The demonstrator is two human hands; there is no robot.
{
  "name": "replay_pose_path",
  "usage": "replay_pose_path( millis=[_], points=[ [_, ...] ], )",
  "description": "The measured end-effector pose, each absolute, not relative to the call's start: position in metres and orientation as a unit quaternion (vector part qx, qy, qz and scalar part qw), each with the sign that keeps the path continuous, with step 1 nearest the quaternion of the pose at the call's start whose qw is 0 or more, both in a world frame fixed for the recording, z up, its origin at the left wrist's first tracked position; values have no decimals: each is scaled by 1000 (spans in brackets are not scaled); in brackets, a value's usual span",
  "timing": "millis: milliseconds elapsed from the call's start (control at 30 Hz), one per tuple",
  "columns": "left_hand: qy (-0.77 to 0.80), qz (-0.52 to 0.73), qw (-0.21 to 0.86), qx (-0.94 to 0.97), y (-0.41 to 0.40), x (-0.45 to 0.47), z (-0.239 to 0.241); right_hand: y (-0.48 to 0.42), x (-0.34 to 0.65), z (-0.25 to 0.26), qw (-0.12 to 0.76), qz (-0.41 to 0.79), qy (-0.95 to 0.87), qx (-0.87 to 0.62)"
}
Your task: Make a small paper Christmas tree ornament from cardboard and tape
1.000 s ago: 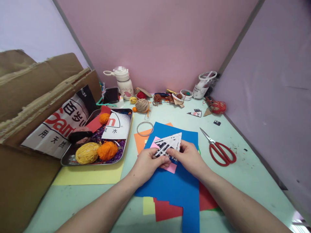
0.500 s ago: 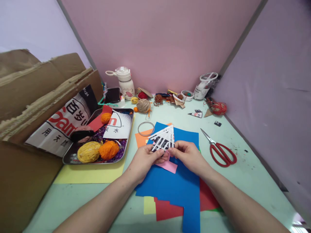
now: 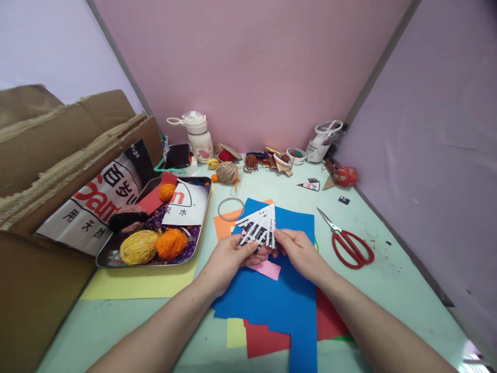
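Between my two hands is a triangular piece of white printed cardboard (image 3: 259, 226) with black lettering, its point facing away from me. My left hand (image 3: 238, 255) grips the lower left part, thumb on top and fingers underneath. Along the lower right edge, my right hand (image 3: 297, 248) pinches it between thumb and fingers. Beneath lies a blue paper sheet (image 3: 267, 305), with a pink paper strip (image 3: 267, 269) on it. A metal ring (image 3: 231, 208) rests just beyond my left hand. Red-handled scissors (image 3: 349, 243) lie with blades slightly apart to the right.
At left, a metal tray (image 3: 151, 266) holds yarn balls and a printed cardboard piece, beside a large cardboard box (image 3: 42, 269). Along the back stand a white bottle (image 3: 200, 140), yarn balls and tape rolls. Small printed scraps (image 3: 310, 184) and a red yarn bundle (image 3: 345, 176) lie at the back right.
My right hand's grip has shifted slightly up the right edge of the cardboard piece. The whole view has moved a little; the objects on the table stay put.
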State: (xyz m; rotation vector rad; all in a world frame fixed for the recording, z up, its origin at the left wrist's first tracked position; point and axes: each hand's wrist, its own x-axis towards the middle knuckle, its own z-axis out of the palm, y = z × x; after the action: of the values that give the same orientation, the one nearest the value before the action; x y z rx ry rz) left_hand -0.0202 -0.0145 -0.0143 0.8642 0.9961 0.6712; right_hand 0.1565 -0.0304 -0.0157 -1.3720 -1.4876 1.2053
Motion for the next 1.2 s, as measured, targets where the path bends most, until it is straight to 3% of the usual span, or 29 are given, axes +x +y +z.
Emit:
replay_pose_path(
  millis=[233,467,700,1200],
  points=[
    [455,256,734,433,-18,-20,-15,-21,165,-15,536,441,-468,-547],
    [465,199,716,480,-17,-23,-10,-21,169,-14,525,458,-468,-544],
    [427,304,719,457,-15,-25,-10,-27,162,-10,491,480,-494,-533],
    [458,368,714,381,-13,-24,-17,-23,159,-15,470,527,-492,-509]
  ],
)
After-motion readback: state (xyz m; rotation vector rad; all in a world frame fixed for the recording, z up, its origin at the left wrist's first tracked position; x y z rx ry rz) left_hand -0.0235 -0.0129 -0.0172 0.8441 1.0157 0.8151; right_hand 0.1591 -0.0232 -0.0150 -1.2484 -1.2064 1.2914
